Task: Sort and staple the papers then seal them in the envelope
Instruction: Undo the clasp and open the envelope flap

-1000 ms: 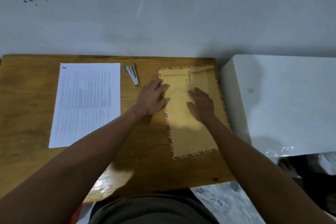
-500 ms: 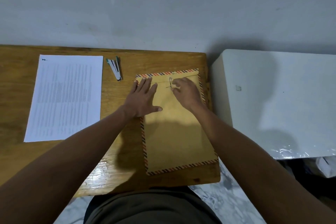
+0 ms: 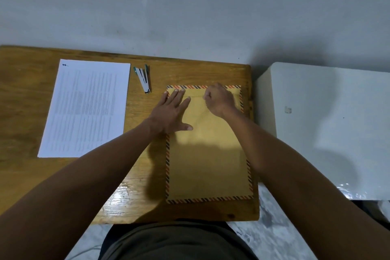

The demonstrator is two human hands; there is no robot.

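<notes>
we see the envelope (image 3: 207, 154) lying flat on the wooden surface (image 3: 25, 99), near its right edge, brown with a striped border. our left hand (image 3: 172, 112) lies flat on the envelope's upper left part, fingers (image 3: 179, 96) spread open and reaching up to its top border, thumb pointing across the paper. our right hand (image 3: 219, 100) sits curled at the envelope's top, fingers closed tight over the spot just below the striped border; we cannot tell what they pinch. left of the envelope, well apart, the papers (image 3: 86, 107) lie in a neat white stack. the stapler (image 3: 143, 79) lies between that stack and the envelope, beyond the envelope's top left corner. right of the envelope, off the surface, stands a white block (image 3: 329, 129).
</notes>
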